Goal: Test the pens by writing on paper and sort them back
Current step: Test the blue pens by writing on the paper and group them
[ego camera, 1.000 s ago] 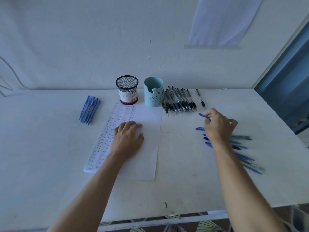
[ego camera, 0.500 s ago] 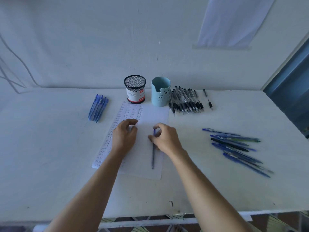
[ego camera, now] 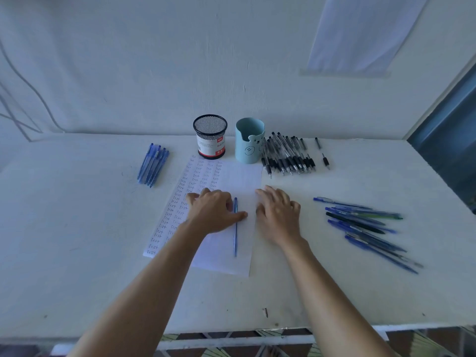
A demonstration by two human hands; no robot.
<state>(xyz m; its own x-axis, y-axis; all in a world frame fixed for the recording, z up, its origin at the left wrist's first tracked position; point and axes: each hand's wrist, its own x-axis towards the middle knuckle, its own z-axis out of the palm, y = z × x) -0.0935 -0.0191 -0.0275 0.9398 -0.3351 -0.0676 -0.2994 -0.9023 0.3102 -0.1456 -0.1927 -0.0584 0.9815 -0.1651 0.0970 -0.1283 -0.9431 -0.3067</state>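
The right hand point(ego camera: 279, 215) has just let go of the slim blue pen point(ego camera: 235, 235), which now lies mid-frame on the white sheet of paper point(ego camera: 244, 176), that hand spread flat beside it and the left hand point(ego camera: 212, 212) flat too, thumb across the barrel; its test looks next.

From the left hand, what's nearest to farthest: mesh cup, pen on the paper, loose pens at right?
1. Pen on the paper, at the left hand's thumb.
2. Mesh cup, behind, at the paper's far end.
3. Loose pens, far right.
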